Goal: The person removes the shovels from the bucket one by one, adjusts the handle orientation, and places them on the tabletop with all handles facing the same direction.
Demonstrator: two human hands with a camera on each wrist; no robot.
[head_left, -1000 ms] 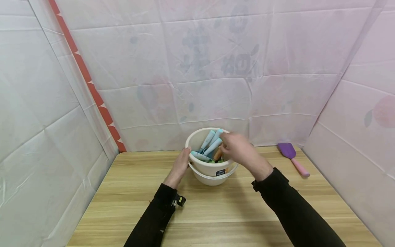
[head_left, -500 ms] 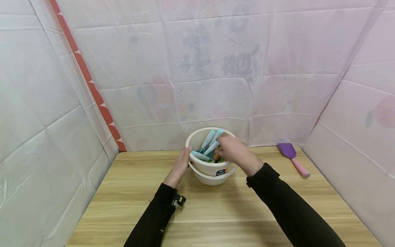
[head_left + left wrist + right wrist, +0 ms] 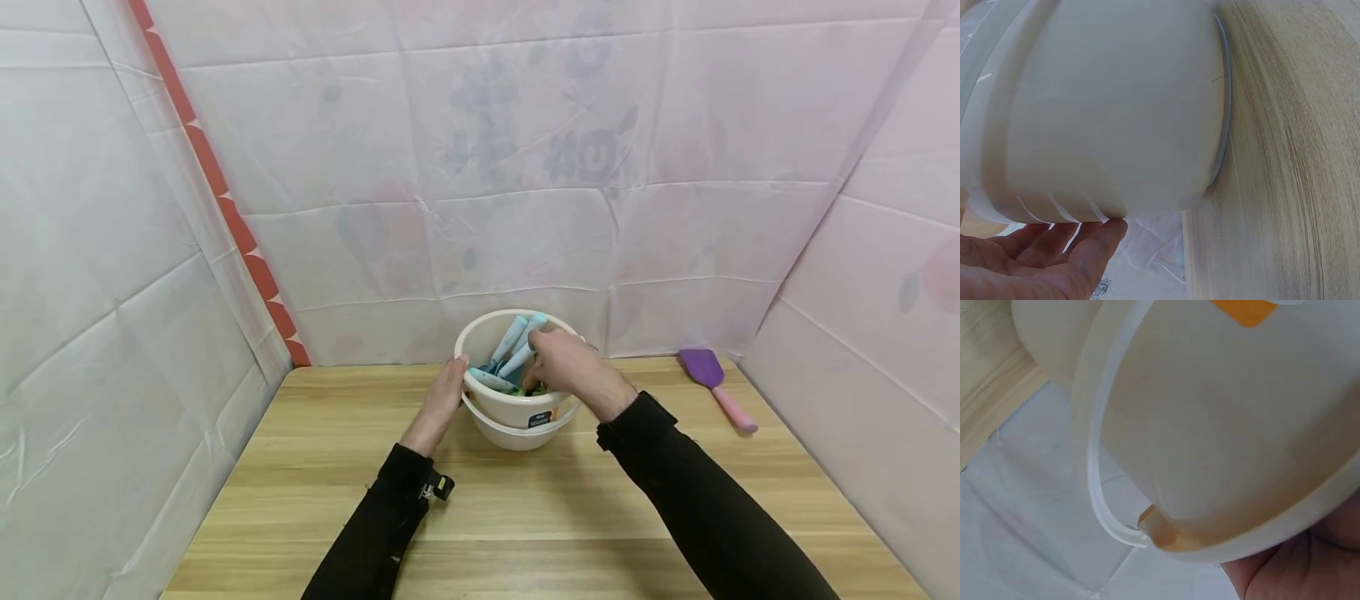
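A white plastic bucket [image 3: 510, 410] stands at the back middle of the wooden table [image 3: 525, 517]. Several light blue tool handles [image 3: 512, 337] stick up out of it. My left hand [image 3: 444, 398] rests flat against the bucket's left wall, fingers straight. The left wrist view shows those fingers [image 3: 1054, 259] touching the bucket [image 3: 1104, 112]. My right hand [image 3: 564, 367] reaches over the right rim, and its fingers curl down round a tool handle among the blue ones. The right wrist view shows only the bucket's outer wall [image 3: 1229, 444] and a bit of palm [image 3: 1300, 569].
A purple spatula [image 3: 701, 367] with a pink handle lies at the table's back right corner. The bucket's thin bail [image 3: 1092, 475] hangs down around its wall. Pale sheeting walls close in the table at the back and on both sides.
My right hand has dropped lower into the bucket, covering the orange handle that showed a second ago. The left hand and the bucket have stayed where they were.
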